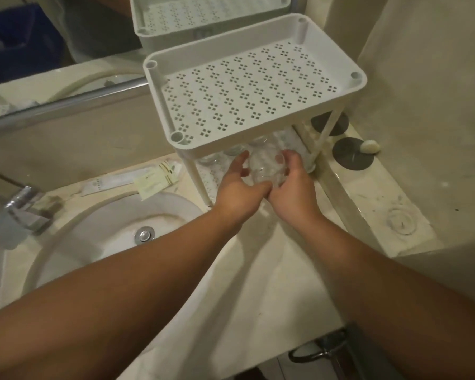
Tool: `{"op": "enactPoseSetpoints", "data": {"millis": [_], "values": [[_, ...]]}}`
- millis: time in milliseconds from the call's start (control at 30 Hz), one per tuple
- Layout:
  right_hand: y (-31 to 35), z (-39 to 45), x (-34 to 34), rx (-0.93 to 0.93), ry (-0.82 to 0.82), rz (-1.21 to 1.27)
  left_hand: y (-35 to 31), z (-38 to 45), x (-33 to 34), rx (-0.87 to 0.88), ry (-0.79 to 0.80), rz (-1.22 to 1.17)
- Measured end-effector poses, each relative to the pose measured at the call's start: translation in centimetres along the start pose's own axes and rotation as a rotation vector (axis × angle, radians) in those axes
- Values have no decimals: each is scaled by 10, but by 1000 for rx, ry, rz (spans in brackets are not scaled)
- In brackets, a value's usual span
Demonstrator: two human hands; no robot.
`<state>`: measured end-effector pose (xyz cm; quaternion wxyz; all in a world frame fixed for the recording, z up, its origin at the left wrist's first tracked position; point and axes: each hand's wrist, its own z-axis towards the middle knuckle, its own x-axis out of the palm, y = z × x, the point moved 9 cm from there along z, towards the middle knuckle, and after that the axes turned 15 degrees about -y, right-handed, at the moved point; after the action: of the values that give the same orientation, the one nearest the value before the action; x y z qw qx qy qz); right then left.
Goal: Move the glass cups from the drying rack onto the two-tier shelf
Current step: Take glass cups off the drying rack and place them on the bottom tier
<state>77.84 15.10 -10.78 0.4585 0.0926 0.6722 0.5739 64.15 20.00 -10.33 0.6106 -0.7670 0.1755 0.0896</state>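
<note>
1. The two-tier shelf (348, 90) is white plastic. Its top tray floor carries a repeating pattern of four-hole clusters set in diagonal rows.
2. The glass cup (265, 167), at 12 o'clock from the hands, is clear and colourless; the white perforated lower tier shows through it.
3. The countertop (258, 270) is cream with faint pale veining.
4. The sink basin (115, 223), at 9 o'clock from the hands, is white with a chrome drain (144, 235).
5. The faucet (29, 212) is chrome.
6. The sachets (159, 178) are pale yellow with dark stripes.
7. Two discs (353, 157) at 3 o'clock from the shelf are dark grey.
8. The object (19, 41) at 10 o'clock in the mirror is blue.
</note>
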Motion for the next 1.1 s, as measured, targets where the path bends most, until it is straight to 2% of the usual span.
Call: {"op": "enactPoseSetpoints", "data": {"millis": [233, 367, 700, 1000, 1100], "values": [[-29, 43, 17, 29, -84, -151, 17, 30, 31, -185, 43, -78], [-45, 57, 31, 33, -58, -294, 23, 40, 45, -254, 91, -101], [-49, 70, 32, -43, -60, -226, 28, 48, 75, -266, 195, -38], [-53, 62, 25, 36, -147, -88, 34, 48, 75, -361, 109, -49], [-49, 55, 17, 9, -230, -155, 35, 47, 75, -435, 71, -96]]}}
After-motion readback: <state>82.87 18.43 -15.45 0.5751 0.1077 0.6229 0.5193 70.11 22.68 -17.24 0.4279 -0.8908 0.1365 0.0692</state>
